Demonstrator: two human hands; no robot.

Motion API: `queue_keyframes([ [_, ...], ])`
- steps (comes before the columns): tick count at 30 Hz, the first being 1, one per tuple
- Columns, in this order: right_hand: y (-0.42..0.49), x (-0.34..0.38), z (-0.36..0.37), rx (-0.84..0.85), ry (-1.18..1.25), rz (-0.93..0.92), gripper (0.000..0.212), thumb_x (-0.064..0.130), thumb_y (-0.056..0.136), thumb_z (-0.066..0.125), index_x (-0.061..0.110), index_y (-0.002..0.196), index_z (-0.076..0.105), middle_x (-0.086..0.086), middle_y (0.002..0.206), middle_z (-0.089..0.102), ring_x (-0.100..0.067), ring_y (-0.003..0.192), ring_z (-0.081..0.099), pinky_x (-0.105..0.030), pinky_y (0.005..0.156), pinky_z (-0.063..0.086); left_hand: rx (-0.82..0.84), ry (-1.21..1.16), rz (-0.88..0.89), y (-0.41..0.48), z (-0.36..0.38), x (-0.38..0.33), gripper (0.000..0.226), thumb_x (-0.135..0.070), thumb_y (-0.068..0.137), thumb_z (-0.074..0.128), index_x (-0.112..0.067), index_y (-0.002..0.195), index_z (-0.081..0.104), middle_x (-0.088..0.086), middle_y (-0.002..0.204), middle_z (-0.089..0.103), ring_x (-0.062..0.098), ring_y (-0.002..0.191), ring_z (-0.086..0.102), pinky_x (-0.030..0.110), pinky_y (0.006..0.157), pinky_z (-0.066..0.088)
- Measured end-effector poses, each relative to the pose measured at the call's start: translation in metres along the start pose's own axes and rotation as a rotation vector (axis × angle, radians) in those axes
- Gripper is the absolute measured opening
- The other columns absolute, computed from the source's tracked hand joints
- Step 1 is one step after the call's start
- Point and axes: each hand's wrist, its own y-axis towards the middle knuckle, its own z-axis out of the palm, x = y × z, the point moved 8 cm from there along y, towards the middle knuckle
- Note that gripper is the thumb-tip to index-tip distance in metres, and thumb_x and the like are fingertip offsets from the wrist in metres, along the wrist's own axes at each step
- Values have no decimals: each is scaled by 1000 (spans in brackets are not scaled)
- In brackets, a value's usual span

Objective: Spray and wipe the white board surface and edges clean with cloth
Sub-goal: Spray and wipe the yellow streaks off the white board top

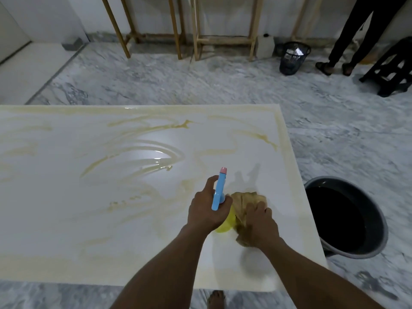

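The white board (78, 219) lies flat, streaked with yellowish-brown smears across its surface and along its far and right edges. My left hand (206, 208) grips a spray bottle (219, 190) with a blue head, pink nozzle and yellow body, held above the board's right part with the nozzle pointing away from me. My right hand (259, 224) presses a crumpled tan cloth (244, 201) onto the board just right of the bottle; the hand covers the cloth's near part.
A dark grey bucket (376, 219) with dark liquid stands on the marble floor at the board's right edge. A black mesh waste basket (293, 58), a black stool (394, 70), wooden frames (178, 30) and a standing person's legs (347, 41) are at the back. My foot (216, 298) shows below the board.
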Motion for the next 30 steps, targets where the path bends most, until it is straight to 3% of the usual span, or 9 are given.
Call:
queue_keyframes([
  [3, -1, 6, -21, -120, 46, -91, 44, 36, 88, 56, 19, 126, 45, -6, 130, 44, -28, 114, 50, -31, 78, 47, -43, -52, -3, 9, -17, 1, 69, -45, 79, 54, -24, 145, 50, 0, 91, 72, 23, 77, 70, 33, 74, 59],
  [5, -6, 7, -41, -178, 286, -183, 7, 25, 93, 53, 23, 95, 60, 3, 102, 59, -23, 96, 58, -15, 68, 39, -91, -112, 7, 13, -31, -2, 66, -39, 79, 55, -24, 143, 53, 0, 84, 68, 23, 74, 67, 30, 72, 55],
  [7, -5, -8, -44, -102, 611, -121, 16, 27, 96, 53, 29, 82, 62, 8, 89, 63, -19, 88, 60, -11, 67, 40, -108, -147, 19, 16, -44, -10, 64, -36, 78, 56, -28, 141, 57, 3, 90, 72, 26, 80, 69, 35, 77, 56],
  [10, 4, -40, -37, 66, 1328, 174, 26, 17, 90, 57, 3, 107, 69, -16, 108, 70, -31, 97, 65, -43, 85, 52, -63, -116, 20, 25, -59, -20, 54, -35, 75, 58, -36, 129, 66, -1, 95, 74, 24, 91, 71, 40, 88, 59],
  [15, 13, -55, -81, 277, 2189, 150, 75, 19, 63, 62, 10, 137, 53, -17, 134, 59, -41, 127, 51, -50, 105, 39, -36, -151, 38, 40, -76, -43, 24, -32, 86, 76, -33, 109, 67, -6, 111, 68, 18, 98, 66, 28, 85, 49],
  [20, 42, -46, -133, 336, 2176, 35, 46, 21, 79, 54, 14, 123, 64, -14, 118, 69, -36, 108, 63, -55, 96, 47, 76, -290, 10, 50, -58, -70, 13, -27, 82, 69, -31, 94, 67, 0, 113, 75, 30, 90, 75, 40, 84, 63],
  [23, 65, -47, -157, 371, 1998, 33, 54, 6, 72, 66, 6, 125, 59, -14, 112, 69, -31, 102, 65, -46, 93, 51, 134, -319, 22, 60, -44, -88, 24, -6, 91, 62, -21, 110, 63, 3, 125, 70, 35, 91, 79, 32, 80, 62],
  [26, 88, -48, -186, 397, 1843, -64, 44, 2, 85, 53, 9, 129, 57, -17, 126, 66, -34, 117, 61, -45, 86, 56, 132, -302, 62, 70, -39, -104, 38, 1, 90, 61, -19, 122, 62, 3, 127, 69, 36, 94, 76, 32, 73, 63],
  [30, 120, -53, -214, 402, 1709, -137, 43, 6, 94, 47, 14, 136, 54, -18, 132, 62, -37, 119, 60, -51, 92, 52, 127, -108, 98, 82, -20, -120, 17, -15, 92, 68, -31, 87, 67, 6, 102, 77, 30, 85, 76, 37, 64, 67],
])
